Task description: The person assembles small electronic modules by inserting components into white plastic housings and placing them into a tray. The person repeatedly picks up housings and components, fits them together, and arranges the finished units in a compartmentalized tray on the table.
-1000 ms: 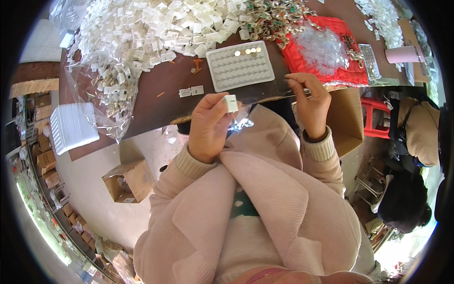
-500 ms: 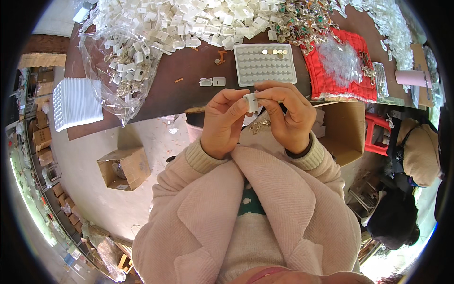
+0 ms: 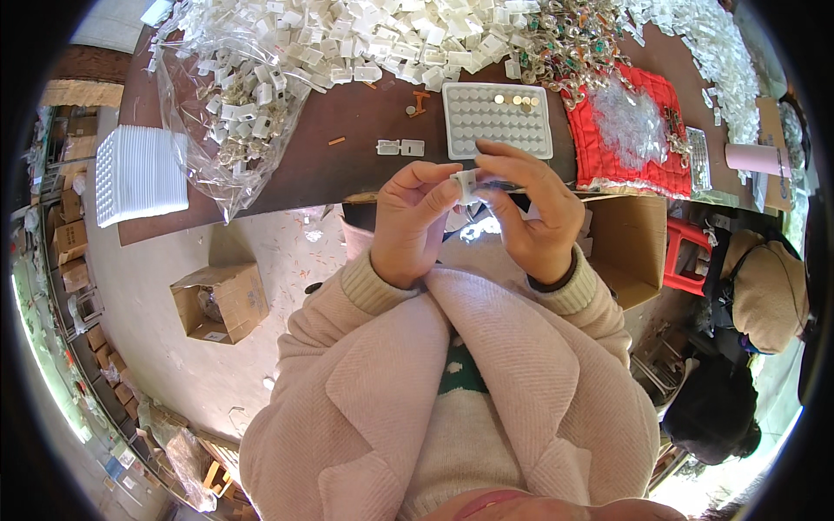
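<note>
At roughly 1 o'clock from the middle of the view, a small white plastic piece is held up in the air, off the table. Left hand has it pinched between thumb and forefinger; piece sits at 2 o'clock from that palm. Long axis looks about 12-to-6, though it's too small to be sure. Right hand comes in from 4 o'clock, so the piece lies toward its 10; forefinger lifted clear of the thumb, fingertips right beside the piece's 3 o'clock side. Can't tell if they touch it or hold something tiny. Left is the nearer hand, being the one gripping. Further out: pale tray with rows of hollows at 1 o'clock, a few gold-toned discs in its far part. Opened white case lies on the brown table at 10, small orange part at 11. Big heap of white cases beyond at 11; red cloth with clear plastic bits on it at 2; stack of white trays at 9.
</note>
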The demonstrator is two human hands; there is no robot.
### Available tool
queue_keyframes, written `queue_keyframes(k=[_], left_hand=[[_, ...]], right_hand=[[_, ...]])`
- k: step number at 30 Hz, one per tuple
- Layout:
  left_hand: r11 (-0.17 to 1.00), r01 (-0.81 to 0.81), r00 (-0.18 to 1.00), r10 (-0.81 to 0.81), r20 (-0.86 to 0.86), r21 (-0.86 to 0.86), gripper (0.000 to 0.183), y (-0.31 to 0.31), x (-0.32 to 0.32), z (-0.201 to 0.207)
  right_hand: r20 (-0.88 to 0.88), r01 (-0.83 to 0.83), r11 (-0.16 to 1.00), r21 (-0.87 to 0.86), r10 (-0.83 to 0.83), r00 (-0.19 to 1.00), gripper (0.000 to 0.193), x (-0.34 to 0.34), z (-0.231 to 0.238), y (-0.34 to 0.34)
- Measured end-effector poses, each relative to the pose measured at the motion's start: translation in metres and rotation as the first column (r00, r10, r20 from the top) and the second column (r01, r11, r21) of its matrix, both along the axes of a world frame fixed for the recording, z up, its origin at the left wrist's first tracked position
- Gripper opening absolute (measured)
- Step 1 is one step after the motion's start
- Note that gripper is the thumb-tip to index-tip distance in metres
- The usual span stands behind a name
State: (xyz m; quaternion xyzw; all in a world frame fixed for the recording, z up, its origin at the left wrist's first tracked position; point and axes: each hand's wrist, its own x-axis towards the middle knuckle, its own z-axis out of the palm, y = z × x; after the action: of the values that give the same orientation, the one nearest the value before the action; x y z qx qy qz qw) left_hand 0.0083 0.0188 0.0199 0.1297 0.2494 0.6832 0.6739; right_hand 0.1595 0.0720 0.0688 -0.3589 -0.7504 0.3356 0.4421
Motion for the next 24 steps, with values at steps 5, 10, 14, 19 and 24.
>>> queue_keyframes(k=[5, 10, 14, 19, 24], left_hand=[[1.000, 0.018, 0.999, -0.018, -0.030, -0.004, 0.018, -0.001, -0.002, -0.002], [1.000, -0.002, 0.997, 0.004, -0.083, 0.020, 0.018, -0.004, -0.005, -0.003], [0.994, 0.019, 0.997, -0.011, -0.077, 0.105, 0.015, -0.002, -0.014, 0.004], [0.907, 0.070, 0.985, -0.129, 0.117, 0.416, 0.018, 0.008, -0.043, 0.020], [0.861, 0.050, 0.987, -0.119, 0.105, 0.506, 0.019, 0.007, -0.056, 0.028]], right_hand=[[-0.008, -0.075, 0.996, -0.049, 0.075, 0.997, 0.012, 0.004, 0.004, 0.003], [0.038, -0.095, 0.995, -0.025, 0.096, 0.995, 0.018, 0.001, 0.002, 0.002], [-0.083, -0.168, 0.983, -0.068, 0.162, 0.983, 0.018, 0.001, -0.002, 0.004], [-0.422, -0.255, 0.935, -0.245, 0.134, 0.897, 0.026, -0.004, -0.009, 0.000], [-0.423, -0.372, 0.865, -0.336, 0.214, 0.880, 0.024, -0.008, -0.018, -0.005]])
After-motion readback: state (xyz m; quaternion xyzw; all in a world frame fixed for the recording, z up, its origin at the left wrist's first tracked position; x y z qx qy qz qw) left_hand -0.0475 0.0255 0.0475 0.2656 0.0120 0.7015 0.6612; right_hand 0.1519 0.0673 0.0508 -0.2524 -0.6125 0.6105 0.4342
